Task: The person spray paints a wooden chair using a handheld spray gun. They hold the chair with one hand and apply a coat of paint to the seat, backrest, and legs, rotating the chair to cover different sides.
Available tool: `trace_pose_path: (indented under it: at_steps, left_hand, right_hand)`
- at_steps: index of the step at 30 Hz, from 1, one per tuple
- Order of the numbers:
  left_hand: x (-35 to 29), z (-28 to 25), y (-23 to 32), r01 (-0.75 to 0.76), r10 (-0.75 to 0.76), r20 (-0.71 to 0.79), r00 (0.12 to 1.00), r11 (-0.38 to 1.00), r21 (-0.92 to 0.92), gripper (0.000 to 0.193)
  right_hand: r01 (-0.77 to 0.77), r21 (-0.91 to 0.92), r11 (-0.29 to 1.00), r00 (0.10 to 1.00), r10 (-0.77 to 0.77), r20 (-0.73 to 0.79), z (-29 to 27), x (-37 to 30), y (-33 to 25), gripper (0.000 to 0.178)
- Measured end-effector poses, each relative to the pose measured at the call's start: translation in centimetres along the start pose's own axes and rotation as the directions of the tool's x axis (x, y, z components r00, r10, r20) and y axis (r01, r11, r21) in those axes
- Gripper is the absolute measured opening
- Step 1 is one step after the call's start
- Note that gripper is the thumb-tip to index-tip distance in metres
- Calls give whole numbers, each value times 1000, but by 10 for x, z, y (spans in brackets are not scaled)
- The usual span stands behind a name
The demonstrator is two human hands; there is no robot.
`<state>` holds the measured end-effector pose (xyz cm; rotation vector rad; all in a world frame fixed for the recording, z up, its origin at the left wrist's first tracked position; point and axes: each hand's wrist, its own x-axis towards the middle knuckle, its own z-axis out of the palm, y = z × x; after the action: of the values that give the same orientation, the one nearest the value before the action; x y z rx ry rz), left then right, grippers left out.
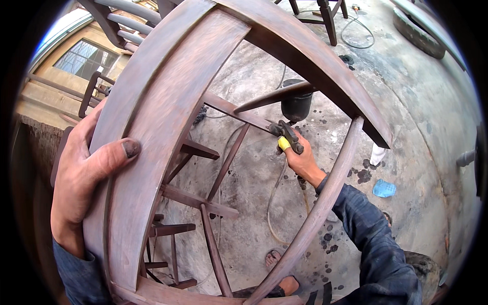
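Note:
A dark brown wooden chair (175,86) is tilted up in front of me, its slatted legs and stretchers reaching toward the floor. My left hand (81,178) grips the chair's left edge, its stained thumb lying on the broad panel and its fingers hidden behind. Seen through the open frame, my right hand (304,161) is wrapped round a spray gun (296,105) with a dark cup on top. Yellow tape circles one finger of that hand. The gun's nozzle points left toward a rail of the chair. A thin hose (272,203) hangs below the gun.
The grey concrete floor (406,168) carries dark stains. A blue cloth or scrap (384,188) and a white scrap (377,154) lie to the right. An old tyre (417,33) rests at the far right. Other chair parts (328,20) stand at the back, with wooden furniture (76,61) at the left.

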<state>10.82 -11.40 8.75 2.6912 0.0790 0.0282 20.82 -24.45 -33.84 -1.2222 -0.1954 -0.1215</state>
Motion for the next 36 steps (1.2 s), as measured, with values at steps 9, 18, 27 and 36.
trace_pose_path:
  at_steps: [9,18,27,36]
  left_hand:
    - [0,6,2,-39,40,6,999,995,-97,91]
    - [-2,6,3,-27,27,2,1000,998,-55,93]
    - [-4,3,-6,18,-11,-75,997,995,94,101]
    - [-1,3,-3,-27,27,-23,999,1000,12,94]
  right_hand:
    - [19,-161,987,1000,-18,12,-14,-10,8,42]
    - [-62,-229,971,998,59,-16,-41,-38,26,35]
    - [76,-481,873,975,-165,-147,-73,-69,86,31]
    - [-134,-142,981,989,124,-78,-20,-37,30,38]
